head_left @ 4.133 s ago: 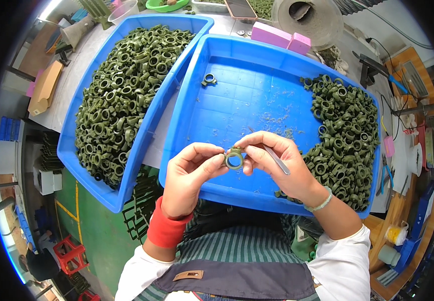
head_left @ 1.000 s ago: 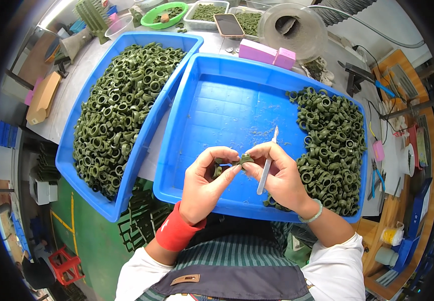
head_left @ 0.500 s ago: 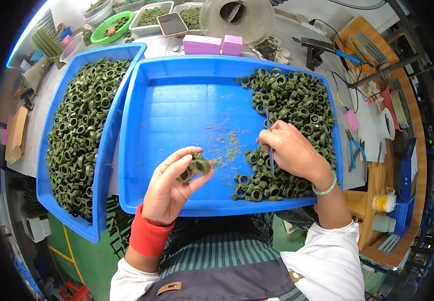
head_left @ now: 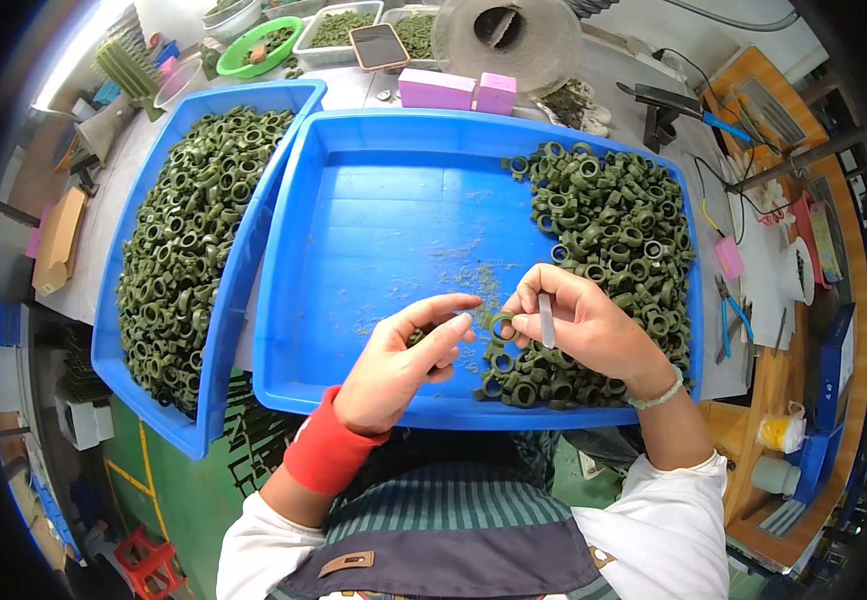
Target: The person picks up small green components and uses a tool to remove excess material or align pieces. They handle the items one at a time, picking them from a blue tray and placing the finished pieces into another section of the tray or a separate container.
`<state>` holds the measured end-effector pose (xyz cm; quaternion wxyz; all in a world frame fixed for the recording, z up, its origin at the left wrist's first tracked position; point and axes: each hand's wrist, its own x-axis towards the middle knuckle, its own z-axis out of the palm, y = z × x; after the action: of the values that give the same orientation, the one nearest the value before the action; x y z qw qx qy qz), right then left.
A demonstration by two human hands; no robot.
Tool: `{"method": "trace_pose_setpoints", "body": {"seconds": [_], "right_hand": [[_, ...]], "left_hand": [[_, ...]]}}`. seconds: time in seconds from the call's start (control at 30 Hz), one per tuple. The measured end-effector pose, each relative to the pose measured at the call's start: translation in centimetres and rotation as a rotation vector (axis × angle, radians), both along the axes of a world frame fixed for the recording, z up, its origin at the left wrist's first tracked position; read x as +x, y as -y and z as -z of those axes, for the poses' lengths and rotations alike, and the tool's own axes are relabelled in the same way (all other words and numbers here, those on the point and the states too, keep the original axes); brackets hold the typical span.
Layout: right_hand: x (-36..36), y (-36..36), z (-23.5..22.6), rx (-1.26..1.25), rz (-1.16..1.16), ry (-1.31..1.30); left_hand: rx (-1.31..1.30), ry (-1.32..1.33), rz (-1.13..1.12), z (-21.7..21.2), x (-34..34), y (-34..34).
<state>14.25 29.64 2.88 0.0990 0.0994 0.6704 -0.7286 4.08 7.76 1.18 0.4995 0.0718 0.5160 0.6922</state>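
Note:
Over the blue tray (head_left: pixel 393 130), my right hand (head_left: pixel 588 325) pinches a dark green ring (head_left: pixel 501 325) between thumb and fingertips. The same hand also holds a flat, narrow metal tool (head_left: pixel 546 322), its strip pointing down; whether it is a file or a knife I cannot tell. My left hand (head_left: pixel 393 365) is close by on the left, its fingers curled round green rings (head_left: pixel 421 332) that are mostly hidden. A heap of similar green rings (head_left: pixel 618 210) fills the tray's right side, and green shavings (head_left: pixel 463 270) lie scattered in its middle.
A second blue tray (head_left: pixel 243 270), full of green rings, stands at the left. Behind are pink blocks (head_left: pixel 436 90), a phone (head_left: pixel 378 47), a green basin (head_left: pixel 258 45) and a clear round tub (head_left: pixel 543 50). Blue-handled pliers (head_left: pixel 733 308) lie at the right.
My right hand has come left from the heap and now has a ring at its fingertips. My left hand has moved right and its fingers have curled further over its rings.

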Motion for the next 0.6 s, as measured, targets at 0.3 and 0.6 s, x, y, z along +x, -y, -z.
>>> {"method": "trace_pose_setpoints", "body": {"seconds": [0.3,0.6], "right_hand": [[-0.9,2.2,0.4,-0.106,0.120,-0.107],[-1.4,0.7,-1.7,0.405,0.209,-0.299]], "left_hand": [[-0.008,-0.012,-0.105,-0.6,0.6,-0.2],[-0.056,-0.320,-0.104,-0.4,0.0,1.2]]}}
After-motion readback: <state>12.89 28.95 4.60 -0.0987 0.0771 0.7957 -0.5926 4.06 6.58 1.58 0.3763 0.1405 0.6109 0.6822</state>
